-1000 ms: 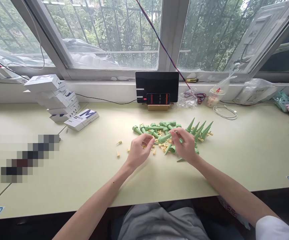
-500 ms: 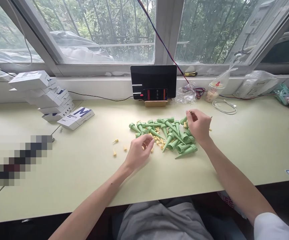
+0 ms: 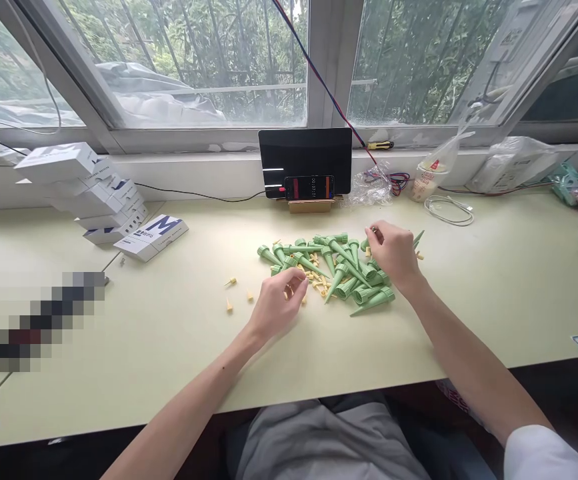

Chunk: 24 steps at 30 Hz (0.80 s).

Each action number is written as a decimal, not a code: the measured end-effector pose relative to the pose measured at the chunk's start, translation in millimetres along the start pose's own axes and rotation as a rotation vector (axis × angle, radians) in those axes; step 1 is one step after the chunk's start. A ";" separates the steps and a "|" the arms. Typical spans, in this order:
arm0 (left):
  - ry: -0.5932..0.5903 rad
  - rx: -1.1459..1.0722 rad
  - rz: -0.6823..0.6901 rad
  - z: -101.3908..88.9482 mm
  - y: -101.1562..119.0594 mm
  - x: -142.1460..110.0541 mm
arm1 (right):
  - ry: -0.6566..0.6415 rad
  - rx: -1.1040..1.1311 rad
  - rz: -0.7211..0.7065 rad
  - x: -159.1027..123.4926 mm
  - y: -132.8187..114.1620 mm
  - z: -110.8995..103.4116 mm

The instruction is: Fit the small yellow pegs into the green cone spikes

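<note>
Several green plastic cone-shaped spikes with ribbed caps (image 3: 349,270) lie in a loose heap on the table. Small yellow pointed plugs (image 3: 321,287) are scattered among them. At the heap's left front edge rests my left hand (image 3: 279,297), thumb and fingers curled together in a pinch; anything between the tips is too small to make out. Over the right back of the heap, my right hand (image 3: 396,253) is also pinched closed, its fingertips beside a green cap and what they hold hidden. A green spike tip (image 3: 419,237) shows behind that hand.
Several loose yellow plugs (image 3: 229,305) lie left of my left hand. A phone (image 3: 310,188) stands against a black panel (image 3: 306,153) at the back. White boxes (image 3: 103,193) are stacked left; a bagged cup (image 3: 429,180) and coiled cable (image 3: 449,212) are back right.
My right hand has shifted slightly left, uncovering more of the green spike tip behind it. My left hand stays in nearly the same place and pose.
</note>
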<state>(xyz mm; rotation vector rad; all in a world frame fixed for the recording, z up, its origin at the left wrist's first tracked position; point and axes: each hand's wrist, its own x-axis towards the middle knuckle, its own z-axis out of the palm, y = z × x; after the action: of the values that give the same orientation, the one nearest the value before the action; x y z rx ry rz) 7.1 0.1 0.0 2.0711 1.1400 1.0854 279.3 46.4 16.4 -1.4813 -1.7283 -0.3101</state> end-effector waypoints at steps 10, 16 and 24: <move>-0.008 0.013 0.003 -0.8 1.5 0.1 | -0.179 0.069 0.095 -2.8 3.7 2.2; -0.024 0.010 0.000 -0.5 1.7 -0.3 | -0.169 0.073 0.149 -2.4 0.0 0.1; -0.034 0.024 0.004 0.5 -0.2 -0.5 | -0.144 0.110 0.135 -4.2 -2.5 0.9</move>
<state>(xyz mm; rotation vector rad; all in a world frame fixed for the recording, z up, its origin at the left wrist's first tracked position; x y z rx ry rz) 7.2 -0.2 -0.5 2.1027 1.1382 1.0394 276.6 43.3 13.7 -1.5620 -1.7176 -0.0372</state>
